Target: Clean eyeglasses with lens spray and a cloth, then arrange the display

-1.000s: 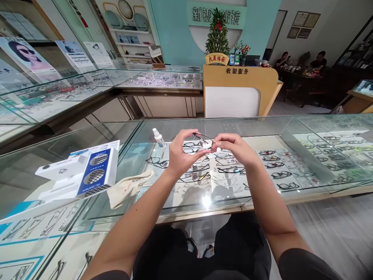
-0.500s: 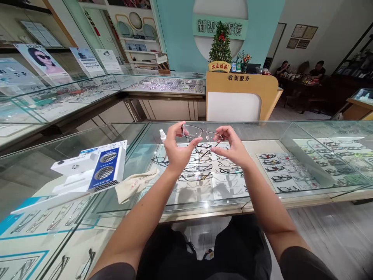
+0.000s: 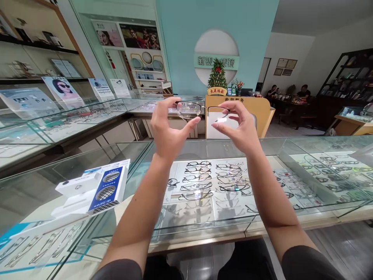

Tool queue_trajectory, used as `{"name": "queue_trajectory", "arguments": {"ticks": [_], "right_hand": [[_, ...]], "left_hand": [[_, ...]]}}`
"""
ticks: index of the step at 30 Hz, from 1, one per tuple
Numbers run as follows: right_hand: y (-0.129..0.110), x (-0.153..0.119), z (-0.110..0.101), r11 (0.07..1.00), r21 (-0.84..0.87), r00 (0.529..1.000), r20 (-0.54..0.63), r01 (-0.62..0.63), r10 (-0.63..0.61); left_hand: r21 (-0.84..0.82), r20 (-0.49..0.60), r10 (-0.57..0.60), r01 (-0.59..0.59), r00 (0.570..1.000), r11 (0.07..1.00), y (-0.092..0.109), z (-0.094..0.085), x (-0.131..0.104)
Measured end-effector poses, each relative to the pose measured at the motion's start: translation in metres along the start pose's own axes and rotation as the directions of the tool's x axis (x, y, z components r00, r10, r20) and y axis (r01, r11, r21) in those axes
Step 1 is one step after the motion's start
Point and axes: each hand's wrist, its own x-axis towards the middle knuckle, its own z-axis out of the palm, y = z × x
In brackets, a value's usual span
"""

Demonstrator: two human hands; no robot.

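A pair of thin-rimmed eyeglasses (image 3: 189,110) is held up level above the glass display counter, its lenses side by side. My left hand (image 3: 171,130) grips the left end of the frame with bent fingers, the thumb below the left lens. Around the right end, by the right lens, my right hand (image 3: 239,126) is closed, its thumb just under that lens. Below both hands, rows of glasses (image 3: 196,178) lie on white trays inside the counter.
White and blue boxes (image 3: 109,186) stand on the counter at the left. The glass counter's front edge (image 3: 204,244) runs before me. Farther back are a yellow cashier desk (image 3: 264,116), more display cases, and two people (image 3: 304,92) seated at a table.
Both hands have risen with the eyeglasses, and the view has tilted up. The eyeglasses are now seen in front of the cashier desk. My left forearm now covers the cloth.
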Motion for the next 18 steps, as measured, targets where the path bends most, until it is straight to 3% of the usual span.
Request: {"name": "queue_trajectory", "arguments": {"ticks": [6,13,18], "right_hand": [[-0.011,-0.002,0.01,0.996,-0.011,0.989,-0.122,0.087,-0.087],[0.007,-0.004,0.007,0.998,-0.008,0.99,-0.122,0.065,-0.065],[0.017,-0.005,0.011,1.0,0.03,0.987,-0.164,0.007,-0.002]], "left_hand": [[-0.009,-0.076,0.006,-0.006,0.997,1.0,0.011,0.001,0.004],[-0.028,0.021,-0.122,0.123,0.992,0.992,0.012,0.005,-0.007],[-0.118,0.072,-0.256,0.263,0.964,0.958,0.01,0.012,-0.011]]}}
